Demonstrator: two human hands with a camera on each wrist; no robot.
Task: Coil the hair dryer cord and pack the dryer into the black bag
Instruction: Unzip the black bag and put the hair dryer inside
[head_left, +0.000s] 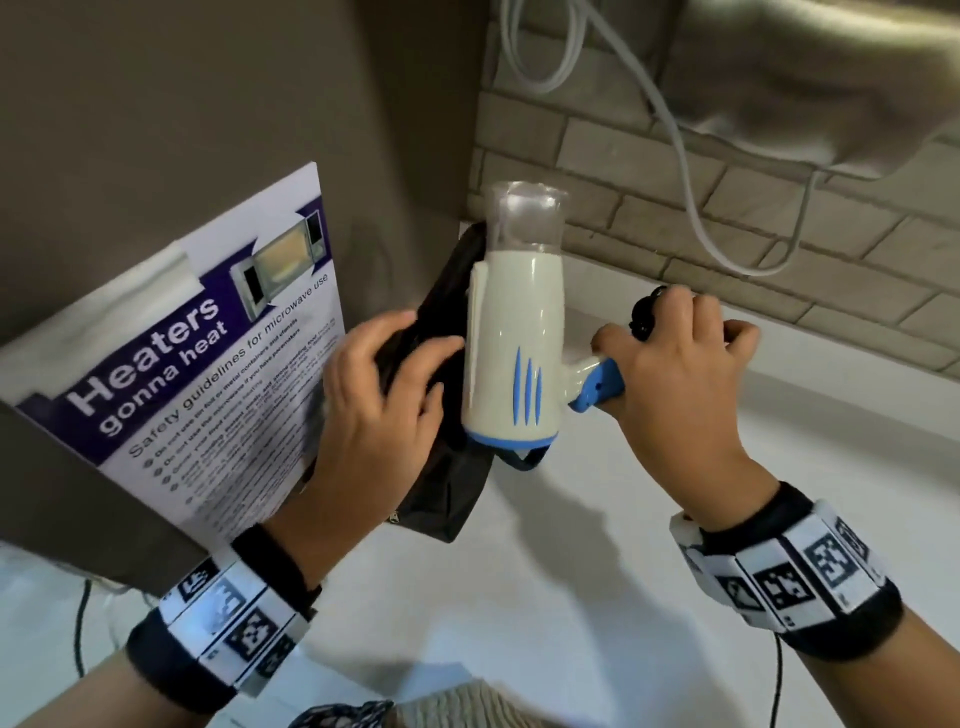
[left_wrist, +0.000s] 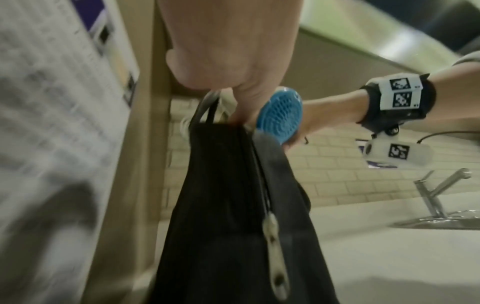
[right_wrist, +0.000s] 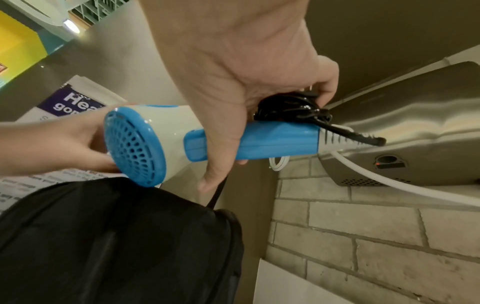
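Observation:
A white hair dryer (head_left: 511, 338) with blue trim hangs in the air over the counter, its clear nozzle pointing away from me. My right hand (head_left: 675, 364) grips its blue handle (right_wrist: 272, 142) together with the coiled black cord (right_wrist: 291, 109) bunched against the handle. The blue rear grille (right_wrist: 135, 144) faces the right wrist camera. My left hand (head_left: 374, 395) holds the black bag (head_left: 441, 467) by its upper edge, just left of the dryer and a little behind it. In the left wrist view the black bag (left_wrist: 221, 205) hangs down from my fingers, a zip pull (left_wrist: 272, 236) dangling on its side.
A microwave safety poster (head_left: 197, 364) leans on the wall at left. A brick-tiled wall (head_left: 727, 234) runs behind the white counter (head_left: 571, 597). A white cable (head_left: 691, 182) loops from a steel dispenser (right_wrist: 415, 123) above. A tap (left_wrist: 439, 189) and sink lie right.

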